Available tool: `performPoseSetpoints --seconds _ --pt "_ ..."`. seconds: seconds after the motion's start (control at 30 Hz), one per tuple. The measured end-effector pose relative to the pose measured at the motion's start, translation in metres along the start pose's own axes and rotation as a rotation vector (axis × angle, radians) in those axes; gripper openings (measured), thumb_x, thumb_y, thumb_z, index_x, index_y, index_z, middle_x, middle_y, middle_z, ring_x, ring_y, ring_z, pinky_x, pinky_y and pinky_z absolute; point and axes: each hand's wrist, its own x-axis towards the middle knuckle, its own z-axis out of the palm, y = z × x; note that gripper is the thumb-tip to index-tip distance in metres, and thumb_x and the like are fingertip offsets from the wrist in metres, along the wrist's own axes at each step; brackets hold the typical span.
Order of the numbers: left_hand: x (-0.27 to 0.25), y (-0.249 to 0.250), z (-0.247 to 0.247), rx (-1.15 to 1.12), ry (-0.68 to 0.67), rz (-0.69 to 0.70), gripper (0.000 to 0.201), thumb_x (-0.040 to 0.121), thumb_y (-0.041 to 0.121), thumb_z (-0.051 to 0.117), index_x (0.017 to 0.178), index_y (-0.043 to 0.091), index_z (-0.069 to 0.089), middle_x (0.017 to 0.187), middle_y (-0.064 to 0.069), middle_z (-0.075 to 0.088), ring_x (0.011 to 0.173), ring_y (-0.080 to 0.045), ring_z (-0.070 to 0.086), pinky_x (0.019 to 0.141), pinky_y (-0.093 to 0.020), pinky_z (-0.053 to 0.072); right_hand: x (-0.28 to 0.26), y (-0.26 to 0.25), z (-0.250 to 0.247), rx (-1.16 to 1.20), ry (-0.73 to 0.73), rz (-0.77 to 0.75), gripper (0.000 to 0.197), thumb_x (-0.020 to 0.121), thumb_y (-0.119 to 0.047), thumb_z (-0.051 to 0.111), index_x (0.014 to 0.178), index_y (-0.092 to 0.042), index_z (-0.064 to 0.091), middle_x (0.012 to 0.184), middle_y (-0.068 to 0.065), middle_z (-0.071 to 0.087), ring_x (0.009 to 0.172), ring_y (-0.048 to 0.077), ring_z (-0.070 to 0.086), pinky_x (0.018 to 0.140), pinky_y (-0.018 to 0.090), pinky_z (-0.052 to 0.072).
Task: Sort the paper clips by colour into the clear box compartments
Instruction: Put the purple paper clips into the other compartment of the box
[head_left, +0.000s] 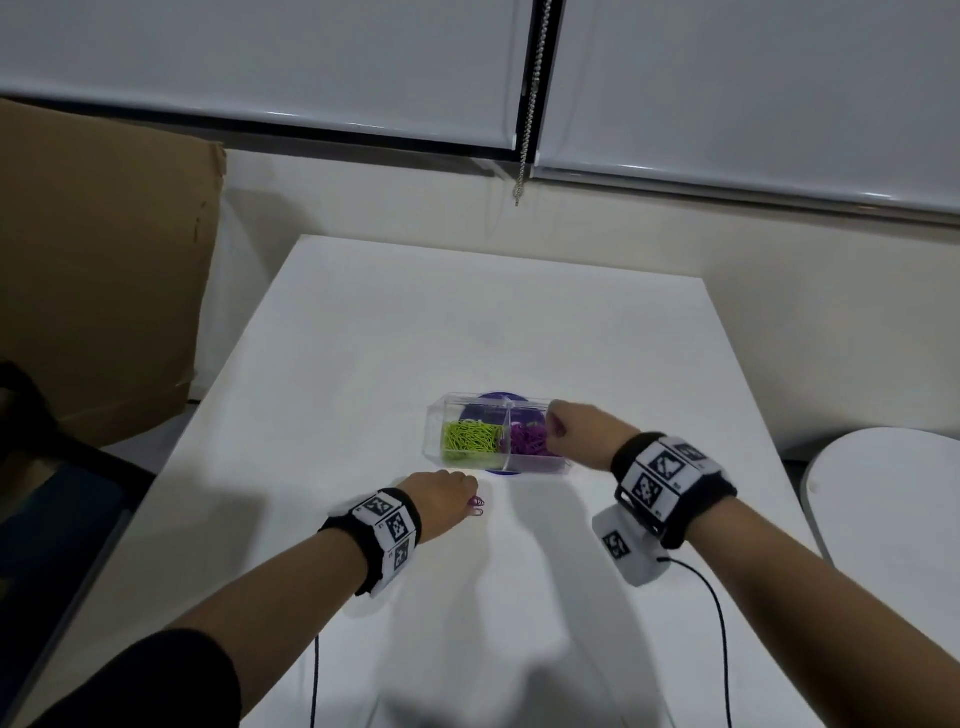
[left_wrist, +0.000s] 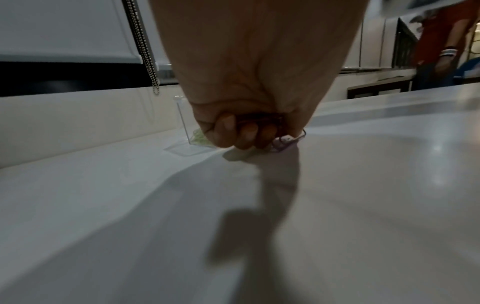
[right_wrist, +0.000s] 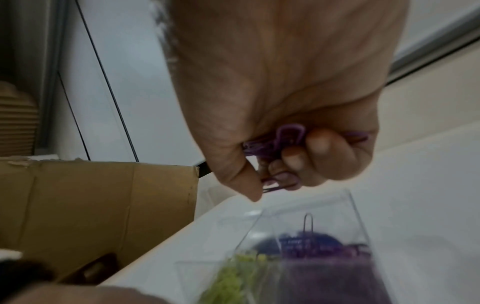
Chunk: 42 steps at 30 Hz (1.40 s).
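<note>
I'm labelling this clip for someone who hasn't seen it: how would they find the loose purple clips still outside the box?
Start at the white table and find the clear box near its middle. Come toward the camera to the left hand. The loose purple paper clips lie at its fingertips on the bare tabletop, unlike the purple heap and green heap inside the box.
</note>
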Motion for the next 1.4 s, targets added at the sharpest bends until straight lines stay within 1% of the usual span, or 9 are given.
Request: performPoseSetpoints --seconds 0.2,0.37,0.43,0.6,0.87,0.93,1.03,1.17,1.4 --pt "-0.007 -0.001 -0.013 -0.09 0.008 0.023 0.034 0.101 0.034 0.028 0.119 0.008 0.04 0.114 -0.014 0.061 0.097 -0.032 0.059 0.086 -0.039 0.045 0.035 0.001 0.004 -0.112 0.019 0.014 0.005 0.089 -0.01 0.049 0.093 -0.011 0.05 0.11 0.013 0.059 0.095 0.027 0.054 0.083 0.034 0.044" --pt "-0.011 0.01 -0.033 -0.154 0.088 0.092 0.026 0.1 0.029 0.031 0.114 0.013 0.046 0.096 -0.005 0.06 0.081 -0.022 0.052 0.074 -0.03 0.04 0.032 0.012 0.01 0.039 0.172 -0.028 0.032 0.089 -0.021 0.056 0.12 -0.011 0.054 0.122 0.01 0.057 0.113 0.026 0.053 0.094 0.033 0.042" --pt "-0.01 0.018 -0.046 -0.182 0.133 0.097 0.024 0.1 0.029 0.032 0.109 0.014 0.048 0.088 -0.001 0.054 0.078 -0.021 0.048 0.071 -0.028 0.037 0.026 0.024 0.008 0.066 0.228 -0.007 0.048 0.086 -0.03 0.06 0.13 -0.017 0.047 0.132 0.009 0.049 0.123 0.028 0.044 0.102 0.036 0.038" --pt "0.018 0.036 -0.073 -0.175 0.268 0.102 0.027 0.099 0.027 0.035 0.109 0.011 0.054 0.107 -0.006 0.063 0.097 -0.025 0.06 0.07 -0.024 0.034 0.015 0.043 0.021 -0.128 0.012 0.009 0.096 0.076 -0.042 0.069 0.149 -0.018 0.013 0.156 0.004 0.017 0.137 0.03 0.028 0.113 0.041 0.029" --pt "0.039 0.031 -0.088 -0.122 0.375 0.122 0.026 0.094 0.027 0.044 0.114 0.019 0.059 0.114 -0.003 0.06 0.104 -0.023 0.058 0.084 -0.037 0.047 0.019 0.053 0.03 0.005 0.086 -0.002 0.091 0.076 -0.034 0.071 0.147 -0.015 0.019 0.154 0.004 0.02 0.133 0.028 0.036 0.109 0.036 0.034" --pt "0.037 0.018 -0.087 -0.11 0.393 0.061 0.022 0.094 0.021 0.04 0.1 0.017 0.061 0.106 -0.002 0.063 0.094 -0.022 0.059 0.075 -0.032 0.045 0.02 0.054 0.031 0.019 0.09 -0.01 0.089 0.078 -0.034 0.071 0.147 -0.014 0.019 0.154 0.003 0.019 0.133 0.028 0.037 0.108 0.037 0.036" --pt "0.036 0.003 -0.078 0.027 0.253 0.047 0.022 0.093 0.019 0.041 0.084 0.021 0.061 0.092 -0.002 0.064 0.084 -0.021 0.057 0.066 -0.026 0.038 0.02 0.056 0.032 0.067 0.086 -0.012 0.086 0.079 -0.03 0.07 0.147 -0.014 0.02 0.154 0.003 0.019 0.128 0.027 0.043 0.105 0.038 0.041" --pt "0.05 -0.002 -0.066 0.168 0.184 0.145 0.028 0.094 0.024 0.043 0.11 0.031 0.064 0.114 0.007 0.064 0.108 -0.02 0.059 0.077 -0.029 0.045 0.019 0.055 0.031 0.083 0.079 -0.015 0.084 0.08 -0.028 0.07 0.146 -0.015 0.02 0.153 0.002 0.018 0.124 0.026 0.049 0.1 0.039 0.044" --pt "0.056 -0.001 -0.067 0.256 0.157 0.165 0.024 0.094 0.023 0.044 0.107 0.018 0.064 0.11 -0.001 0.063 0.103 -0.025 0.061 0.077 -0.032 0.047 0.019 0.055 0.03 0.084 0.071 -0.003 0.084 0.079 -0.028 0.07 0.146 -0.016 0.02 0.153 0.0 0.018 0.122 0.025 0.05 0.097 0.039 0.047"
